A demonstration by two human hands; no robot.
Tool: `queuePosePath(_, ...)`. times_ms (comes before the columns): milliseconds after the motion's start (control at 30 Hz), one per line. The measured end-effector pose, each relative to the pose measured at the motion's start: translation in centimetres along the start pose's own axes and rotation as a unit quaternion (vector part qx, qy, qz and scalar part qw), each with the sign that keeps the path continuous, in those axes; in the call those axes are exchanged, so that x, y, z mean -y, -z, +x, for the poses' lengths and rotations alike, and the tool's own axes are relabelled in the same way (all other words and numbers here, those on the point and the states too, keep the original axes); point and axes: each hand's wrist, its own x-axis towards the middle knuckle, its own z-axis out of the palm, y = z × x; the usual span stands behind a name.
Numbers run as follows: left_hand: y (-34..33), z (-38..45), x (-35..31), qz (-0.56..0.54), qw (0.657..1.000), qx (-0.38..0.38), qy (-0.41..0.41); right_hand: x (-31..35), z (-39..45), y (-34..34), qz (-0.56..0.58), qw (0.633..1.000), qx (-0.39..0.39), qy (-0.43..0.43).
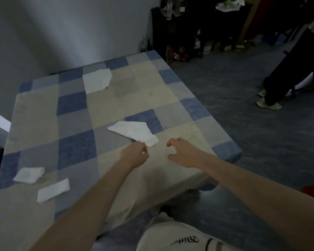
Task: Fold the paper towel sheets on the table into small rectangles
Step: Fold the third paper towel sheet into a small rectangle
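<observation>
A crumpled, partly folded paper towel sheet (134, 132) lies in the middle of the checked table (74, 122). My left hand (134, 153) is at the sheet's near corner, with thumb and fingers pinched together on its edge. Just to the right, my right hand (181, 153) hovers over the cloth with its fingers curled apart, holding nothing and clear of the sheet. A flat unfolded sheet (96, 80) lies at the far side of the table. Two folded small pieces lie at the near left, one rumpled (29, 175) and one a neat rectangle (53, 190).
The table's right edge (225, 147) drops to a blue-grey floor. Another person's legs and shoes (269, 104) stand at the right. Dark shelving with bottles (179, 29) is behind the table. My knee in light trousers (170, 234) is below the table's front edge.
</observation>
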Motion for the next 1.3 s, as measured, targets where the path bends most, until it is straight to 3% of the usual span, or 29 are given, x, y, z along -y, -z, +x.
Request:
queuePosePath(300,1.5,4.5,4.9,-0.016,0.998,-0.039,0.043,2.0,8.6,-0.6,-0.015,0.999,0.040,0.006)
queuePosePath(433,-0.2,4.0,7.6,-0.055,0.993,-0.005,0.104,2.2,10.8,-1.7,-0.033,0.997,0.073,0.004)
queuePosePath(633,0.2,4.5,7.9,0.006,0.992,0.026,0.127,3.5,14.7,-2.0,-0.074,0.992,0.097,0.028)
queuePosePath(1000,-0.2,5.2,7.1,-0.002,0.983,-0.010,0.182,4.6,20.2,-4.9,-0.169,0.980,0.077,0.071)
queuePosePath(1300,-0.1,5.3,7.7,0.001,0.984,-0.016,0.176,3.8,21.1,-5.7,-0.188,0.976,0.039,0.098)
